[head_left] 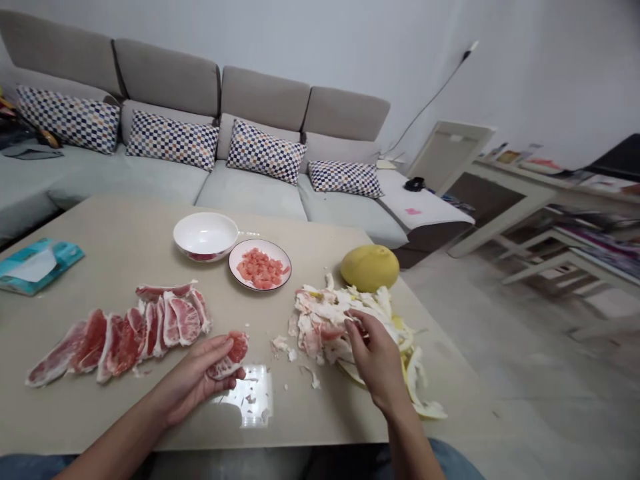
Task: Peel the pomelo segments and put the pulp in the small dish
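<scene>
- The left hand [193,381] curls closely around a pomelo segment [230,357], whose long axis slants up and rightward from the fingers.
- The right hand [375,353] sinks its fingers into a heap of white pith [325,327]; whether they grip anything, I cannot tell.
- Peeled segments [127,337] lie in a row on the tabletop [125,247], left of the left hand.
- Farther off sit a plate [231,265] of pink pulp [263,269], a white bowl [205,233] and a yellow pomelo [370,268].

The one view comes from a camera worn on the person's head, facing forward and down. The tabletop [125,227] lies close below, with the left hand [193,377] and right hand [375,353] near the lower edge, and the sofa [250,200] and wall [320,53] farther off.
</scene>
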Available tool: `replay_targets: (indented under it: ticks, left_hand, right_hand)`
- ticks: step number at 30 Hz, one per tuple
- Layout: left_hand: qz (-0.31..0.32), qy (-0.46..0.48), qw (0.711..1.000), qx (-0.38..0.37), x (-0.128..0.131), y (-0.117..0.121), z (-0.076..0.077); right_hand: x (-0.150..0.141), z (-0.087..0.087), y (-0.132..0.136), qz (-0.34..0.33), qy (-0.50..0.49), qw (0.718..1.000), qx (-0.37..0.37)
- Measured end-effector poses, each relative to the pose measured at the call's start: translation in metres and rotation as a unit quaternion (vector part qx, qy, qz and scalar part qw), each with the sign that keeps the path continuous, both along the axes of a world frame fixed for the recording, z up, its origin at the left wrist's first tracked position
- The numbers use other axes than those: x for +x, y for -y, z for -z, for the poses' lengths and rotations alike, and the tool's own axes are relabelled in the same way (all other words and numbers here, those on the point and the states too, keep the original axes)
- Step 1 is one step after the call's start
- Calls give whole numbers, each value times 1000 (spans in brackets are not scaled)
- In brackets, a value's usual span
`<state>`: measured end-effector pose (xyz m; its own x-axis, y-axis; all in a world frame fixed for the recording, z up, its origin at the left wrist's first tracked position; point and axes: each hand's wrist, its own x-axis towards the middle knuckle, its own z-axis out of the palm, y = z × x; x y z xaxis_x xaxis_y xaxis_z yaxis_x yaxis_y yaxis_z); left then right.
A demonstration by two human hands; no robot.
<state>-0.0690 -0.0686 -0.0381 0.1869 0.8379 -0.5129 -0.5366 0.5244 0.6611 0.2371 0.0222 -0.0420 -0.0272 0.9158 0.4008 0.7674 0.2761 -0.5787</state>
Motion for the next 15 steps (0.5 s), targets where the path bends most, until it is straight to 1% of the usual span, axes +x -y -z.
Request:
replay_targets:
  ticks: [3,6,11,13,15]
  left_hand:
    - [17,14,1000,-9,1,1,2]
    - [27,26,999,-5,1,0,4]
    - [31,33,999,-6,0,-2,4]
    - [32,32,999,-4,0,-3,3]
    - [35,26,999,0,0,-3,3]
  right_hand:
    - [17,3,-13,-27,55,998,8]
    - [21,6,-20,-17,77,997,24]
    - [15,1,-22,-2,72,994,86]
    - [9,0,-22,8,68,994,80]
    - [-2,0,-19,4,48,998,51]
